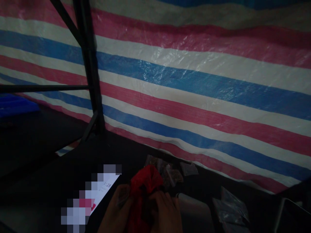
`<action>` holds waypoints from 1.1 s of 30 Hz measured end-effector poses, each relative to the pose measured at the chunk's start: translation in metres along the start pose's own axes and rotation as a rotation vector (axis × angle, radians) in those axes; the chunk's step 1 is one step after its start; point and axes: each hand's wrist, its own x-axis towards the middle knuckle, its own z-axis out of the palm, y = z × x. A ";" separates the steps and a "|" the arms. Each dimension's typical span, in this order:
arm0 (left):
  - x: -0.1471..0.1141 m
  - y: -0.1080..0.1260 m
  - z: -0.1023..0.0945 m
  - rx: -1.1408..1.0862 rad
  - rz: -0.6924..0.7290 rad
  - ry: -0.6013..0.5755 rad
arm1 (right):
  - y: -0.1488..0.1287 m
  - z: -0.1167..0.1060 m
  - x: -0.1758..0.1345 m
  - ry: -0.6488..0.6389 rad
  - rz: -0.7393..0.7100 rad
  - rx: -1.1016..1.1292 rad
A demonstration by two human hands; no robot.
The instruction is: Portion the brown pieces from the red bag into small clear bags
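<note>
A crumpled red plastic bag (147,179) is bunched up between my two hands at the bottom middle. My left hand (118,205) is closed around its left side, and a small clear packet (123,195) shows by the thumb. On the other side my right hand (165,208) grips the bag with curled fingers. Dim light hides the bag's lower part and whatever is inside. Just behind it lie several small clear zip bags (173,174) with brownish contents.
Left of my hands is a lit phone screen (107,186), partly pixelated. A grey rounded device (194,212) and clear plastic bags (230,210) lie to the right. A dark metal post (91,71) stands before the striped tarp (194,103). Blue material (17,105) is at far left.
</note>
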 end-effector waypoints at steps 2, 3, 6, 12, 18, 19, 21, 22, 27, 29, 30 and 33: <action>0.000 -0.005 0.002 -0.019 0.028 -0.072 | -0.001 -0.006 -0.001 0.075 0.001 0.108; 0.000 -0.008 0.002 -0.024 0.037 -0.107 | -0.001 -0.008 -0.001 0.108 -0.004 0.173; 0.000 -0.013 0.004 -0.002 0.070 -0.131 | 0.005 -0.011 -0.003 0.173 -0.023 0.337; 0.001 -0.015 0.006 0.022 0.147 -0.157 | 0.012 -0.009 -0.002 0.303 0.016 0.551; -0.011 -0.001 0.008 0.116 0.189 -0.244 | -0.012 -0.013 0.000 0.396 -0.152 0.581; -0.013 0.002 0.009 0.109 0.200 -0.248 | -0.017 -0.013 -0.001 0.419 -0.204 0.529; -0.015 0.005 0.010 0.096 0.213 -0.245 | -0.024 -0.012 -0.002 0.487 -0.272 0.424; -0.015 0.006 0.011 0.092 0.213 -0.237 | -0.026 -0.011 -0.003 0.524 -0.285 0.390; -0.014 0.000 0.011 0.084 0.204 -0.212 | -0.024 -0.008 -0.001 0.538 -0.256 0.343; -0.012 -0.003 0.011 0.088 0.188 -0.216 | -0.020 -0.010 0.000 0.503 -0.223 0.343; -0.010 -0.004 0.010 0.094 0.193 -0.209 | -0.016 -0.012 0.001 0.495 -0.202 0.347; -0.007 -0.006 0.008 0.126 0.293 -0.115 | -0.003 -0.018 0.004 0.471 -0.169 0.326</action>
